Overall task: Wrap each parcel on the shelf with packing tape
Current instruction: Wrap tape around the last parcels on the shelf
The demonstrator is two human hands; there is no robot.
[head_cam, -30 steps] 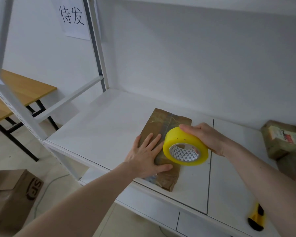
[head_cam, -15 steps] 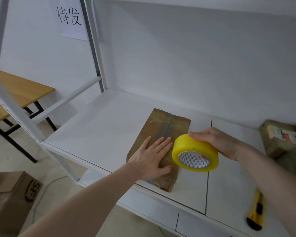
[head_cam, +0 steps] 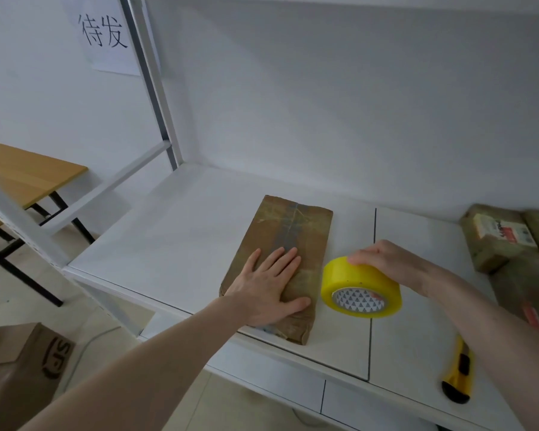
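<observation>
A flat brown parcel (head_cam: 288, 231) wrapped in glossy tape lies on the white shelf (head_cam: 168, 241), its near end at the shelf's front edge. My left hand (head_cam: 268, 284) presses flat on the parcel's near half, fingers spread. Just right of the parcel, my right hand (head_cam: 386, 262) grips a yellow roll of packing tape (head_cam: 360, 287) from above, holding it tilted over the shelf. Whether a strip of tape runs from the roll to the parcel cannot be made out.
More brown parcels (head_cam: 498, 237) are stacked at the shelf's right end. A yellow utility knife (head_cam: 458, 374) lies near the front edge under my right forearm. A cardboard box (head_cam: 19, 368) stands on the floor at the left, beside a wooden table (head_cam: 28, 172).
My right hand has carried the tape roll off the parcel to its right side. The left hand slid slightly toward the parcel's near end and stays pressed on it.
</observation>
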